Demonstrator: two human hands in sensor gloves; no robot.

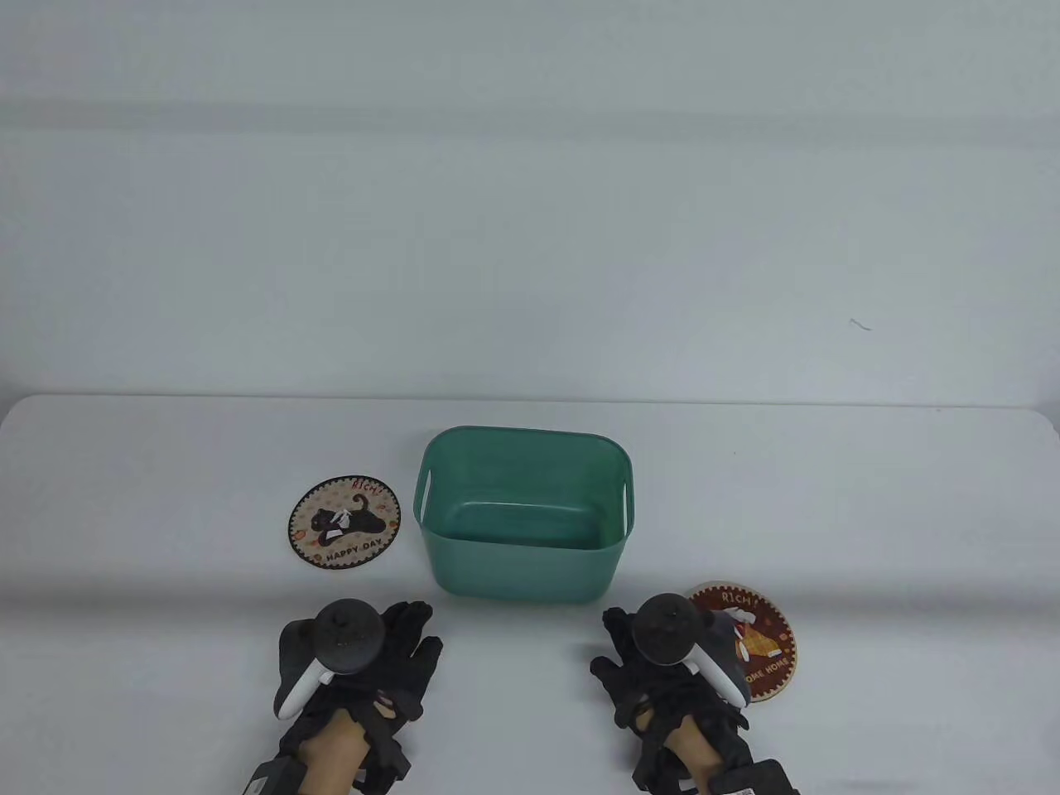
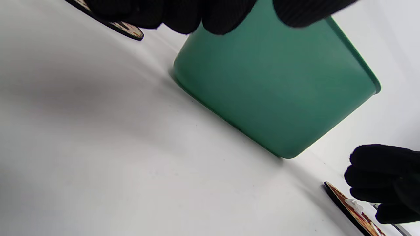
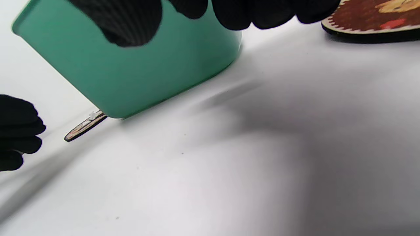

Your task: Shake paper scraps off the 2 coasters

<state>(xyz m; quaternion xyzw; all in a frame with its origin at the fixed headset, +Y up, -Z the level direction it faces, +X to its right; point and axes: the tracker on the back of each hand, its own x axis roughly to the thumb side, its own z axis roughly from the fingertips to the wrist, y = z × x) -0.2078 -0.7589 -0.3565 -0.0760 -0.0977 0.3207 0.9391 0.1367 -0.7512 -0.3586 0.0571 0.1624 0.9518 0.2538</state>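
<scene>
A round coaster with a black cat and "HAPPY DAY" [image 1: 344, 522] lies left of the green bin [image 1: 527, 447], with white paper scraps [image 1: 335, 522] on it. A second round coaster reading "HOME" [image 1: 766, 642] lies at the bin's front right, also carrying white scraps [image 1: 739, 617]. My left hand [image 1: 406, 642] rests flat on the table in front of the first coaster, holding nothing. My right hand [image 1: 625, 654] lies flat just left of the second coaster, its tracker covering the coaster's left edge. The second coaster [image 3: 374, 19] shows beside my right fingers.
The green bin [image 2: 279, 91] stands between the two hands and a little behind them; its inside looks bare. The white table's far edge [image 1: 530, 402] runs behind the bin.
</scene>
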